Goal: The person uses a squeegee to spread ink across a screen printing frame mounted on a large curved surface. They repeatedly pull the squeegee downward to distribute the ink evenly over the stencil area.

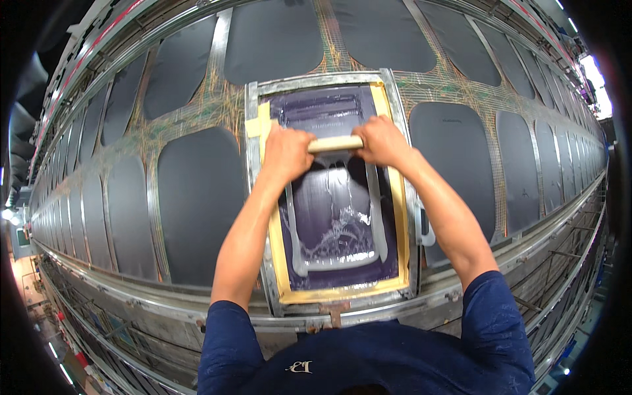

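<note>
Squeegee (336, 143) lies crosswise inside the metal screen frame (316, 79), nearer the frame's far edge than its near one, and I have it by both ends of its pale handle. My left hand (289, 155) is curled closed around the left end and my right hand (383, 140) around the right, leaving the middle bare; I take the wide, matched grip as a way to press evenly along the blade. My arms reach well forward because the frame's near edge sits by the near edge of the long table (187, 122), with me just beyond it. Yellow tape (349, 291) runs inside the frame's edges, probably to seal the border of the purple mesh (289, 271). Wet, pale paste (355, 214) streaks the mesh between the squeegee and the near edge. Dark rounded panels lie in rows along the table, one to the left (201, 204) and one to the right of the frame, spaced apart, perhaps so that the frame covers one at a time.
</note>
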`<state>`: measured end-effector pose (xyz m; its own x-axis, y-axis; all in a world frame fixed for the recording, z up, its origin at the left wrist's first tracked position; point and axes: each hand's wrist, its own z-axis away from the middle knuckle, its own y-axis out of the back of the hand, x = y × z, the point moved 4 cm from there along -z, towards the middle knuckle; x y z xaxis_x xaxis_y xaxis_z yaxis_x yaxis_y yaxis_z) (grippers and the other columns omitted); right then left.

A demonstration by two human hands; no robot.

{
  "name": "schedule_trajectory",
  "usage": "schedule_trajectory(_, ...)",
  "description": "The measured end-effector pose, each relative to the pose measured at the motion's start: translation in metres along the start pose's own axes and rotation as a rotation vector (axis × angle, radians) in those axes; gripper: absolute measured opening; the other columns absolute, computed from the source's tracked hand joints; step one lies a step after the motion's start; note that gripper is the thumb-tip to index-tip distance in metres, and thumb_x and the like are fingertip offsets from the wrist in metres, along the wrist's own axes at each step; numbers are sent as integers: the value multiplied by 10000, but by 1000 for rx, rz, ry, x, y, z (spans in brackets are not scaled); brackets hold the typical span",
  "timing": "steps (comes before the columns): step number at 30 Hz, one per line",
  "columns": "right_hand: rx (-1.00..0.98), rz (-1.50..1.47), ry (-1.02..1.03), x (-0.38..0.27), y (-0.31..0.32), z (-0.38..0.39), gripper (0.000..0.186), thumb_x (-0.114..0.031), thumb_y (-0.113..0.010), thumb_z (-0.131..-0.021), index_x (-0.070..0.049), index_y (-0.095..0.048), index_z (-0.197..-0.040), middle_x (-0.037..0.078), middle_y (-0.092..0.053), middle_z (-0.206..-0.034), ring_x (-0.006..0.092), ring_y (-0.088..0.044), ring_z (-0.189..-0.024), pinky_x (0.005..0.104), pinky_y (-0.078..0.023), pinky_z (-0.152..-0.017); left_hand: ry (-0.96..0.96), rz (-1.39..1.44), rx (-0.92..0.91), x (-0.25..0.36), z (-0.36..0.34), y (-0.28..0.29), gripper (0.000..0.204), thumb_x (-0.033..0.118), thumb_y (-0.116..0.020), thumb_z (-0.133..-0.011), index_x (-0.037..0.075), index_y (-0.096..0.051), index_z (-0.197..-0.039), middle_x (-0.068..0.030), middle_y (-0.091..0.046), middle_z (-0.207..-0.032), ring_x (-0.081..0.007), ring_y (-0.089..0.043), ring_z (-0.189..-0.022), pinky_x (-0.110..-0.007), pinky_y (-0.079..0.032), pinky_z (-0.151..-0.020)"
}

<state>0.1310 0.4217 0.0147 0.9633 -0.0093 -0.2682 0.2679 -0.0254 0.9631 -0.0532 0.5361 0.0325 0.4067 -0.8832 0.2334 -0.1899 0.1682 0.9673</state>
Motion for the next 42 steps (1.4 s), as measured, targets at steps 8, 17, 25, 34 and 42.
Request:
schedule_trajectory(8,-114,-160,-84,84,7,-121,328,-295,-856,-744,-58,-748,-945,203,-732,-841,403,-714,-856,463,-559,-787,65,10,-137,-71,-130,-12,515,383,-884,-701,92,-775,-1112,-190,-748,-922,-383,-716,-916,-457,-557,-864)
schedule_trajectory(17,-71,-157,-48,58,7,-95,333,-269,-840,-745,-37,-739,-962,205,-715,-811,403,-702,-808,466,-545,-747,45,52,-61,-59,-98,-18,403,386,-866,-694,145,-789,-1008,-153,-743,-881,-370,-712,-848,-467,-550,-797)
schedule_trajectory(25,-29,-88,-28,-48,-20,66,214,-200,-831,-721,-82,-730,-870,187,-690,-765,392,-672,-789,486,-526,-766,23,96,1,34,72,-24,198,185,-800,-718,176,-806,-915,-123,-727,-736,-311,-710,-732,-436,-498,-808)
schedule_trajectory(34,5,-330,-63,-137,-26,220,372,-351,-840,-777,-79,-755,-1016,143,-732,-1012,335,-651,-1052,478,-493,-900,29,116,70,130,243,-30,386,62,-820,-612,143,-747,-982,14,-744,-953,-221,-649,-846,-389,-444,-829)
schedule_trajectory(42,487,-301,-944,49,-71,248,349,-410,-613,-983,-92,-681,-1109,225,-721,-1055,449,-678,-1027,477,-527,-868,15,72,-9,136,246,-33,401,64,-777,-616,131,-720,-1007,0,-708,-1028,-229,-626,-978,-403,-449,-908)
